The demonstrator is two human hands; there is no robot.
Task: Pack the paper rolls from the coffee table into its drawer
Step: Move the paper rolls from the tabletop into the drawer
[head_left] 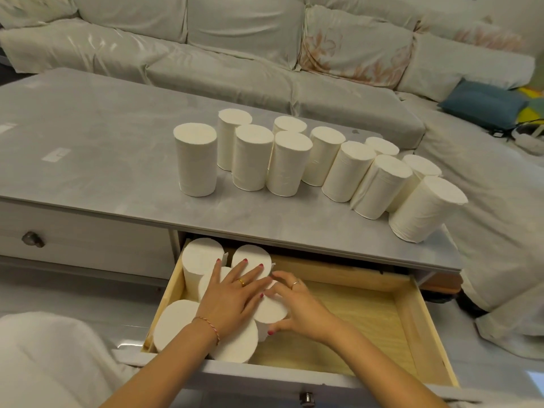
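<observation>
**Rolls Going Into the Drawer**

While eleven white paper rolls [294,163] stand upright on the coffee table [103,148], six more sit on end in the drawer [412,328], crowded into its 9 o'clock side. Each is a plain, solid-looking cylinder with a flat, matte round top and soft, faintly ridged sides. One of the drawer's rolls [270,310] is between the hands. The right hand [297,304] curls round it from 3 o'clock, fingertips on the far edge and thumb on the near edge. The left hand [232,295] lies flat with fingers spread, pressing down on the tops of the neighbouring rolls. A ring shows on each hand, and a thin braided bracelet [207,326] circles the left wrist.

The drawer is pale, grained wood with a grey front and a metal knob [306,398]; its floor toward 3 o'clock is bare. The tabletop is smooth, glossy grey. At 12 o'clock runs a sofa [235,54] in wrinkled pale fabric, with a blue cushion [482,106] at 2 o'clock.
</observation>
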